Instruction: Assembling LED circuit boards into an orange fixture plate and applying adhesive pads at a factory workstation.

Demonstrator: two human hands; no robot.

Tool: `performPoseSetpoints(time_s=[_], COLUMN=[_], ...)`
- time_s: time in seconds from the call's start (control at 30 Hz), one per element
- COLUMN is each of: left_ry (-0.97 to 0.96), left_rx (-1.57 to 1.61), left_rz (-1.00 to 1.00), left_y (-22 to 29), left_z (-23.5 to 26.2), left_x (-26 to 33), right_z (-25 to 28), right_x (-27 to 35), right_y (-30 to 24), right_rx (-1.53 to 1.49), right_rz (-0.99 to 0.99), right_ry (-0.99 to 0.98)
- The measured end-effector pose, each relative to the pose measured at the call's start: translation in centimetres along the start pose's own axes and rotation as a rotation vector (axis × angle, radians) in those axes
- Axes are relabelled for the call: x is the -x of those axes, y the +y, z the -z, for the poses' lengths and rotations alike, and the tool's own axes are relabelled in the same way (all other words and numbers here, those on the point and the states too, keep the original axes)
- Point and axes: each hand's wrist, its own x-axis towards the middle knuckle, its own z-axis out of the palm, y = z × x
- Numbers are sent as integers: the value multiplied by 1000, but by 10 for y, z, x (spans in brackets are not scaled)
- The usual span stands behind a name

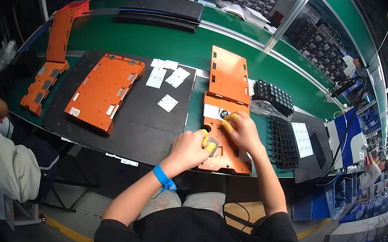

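Observation:
An orange hinged fixture [233, 152] lies in front of me with its lid [227, 72] swung up on the far side. My left hand [188, 149] is over its left edge, yellow covers on the fingertips, the fingers drawn together beside a grey piece [214, 147]. What they grip, if anything, is hidden. Across the fixture, my right hand [243, 131] bends down with yellow-covered fingers closed just below a round black part [223, 113]; anything between them is too small to make out. A white square card [210, 111] rests next to that black part.
Left of the fixture, several white sheets [168, 103] and a closed orange fixture [103, 92] lie on a black mat [152, 130]. Black trays [283, 142] with round parts stand to the right, near a white sheet [302, 139]. Another person's sleeve [10, 154] shows at far left.

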Motion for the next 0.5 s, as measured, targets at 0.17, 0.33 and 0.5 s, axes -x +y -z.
performPoseSetpoints(time_s=[0.17, 0.33, 0.5], left_ry=[251, 234, 143], left_rx=[-26, -441, -380], left_rz=[-357, -753, -652], left_y=[15, 7, 3], left_z=[-3, -16, -8], left_x=[-1, -9, -14], right_z=[-1, 15, 28], right_x=[8, 12, 17], right_y=[17, 5, 14], right_rx=[-201, -347, -237], right_rz=[-42, -146, -73], right_ry=[93, 139, 137])
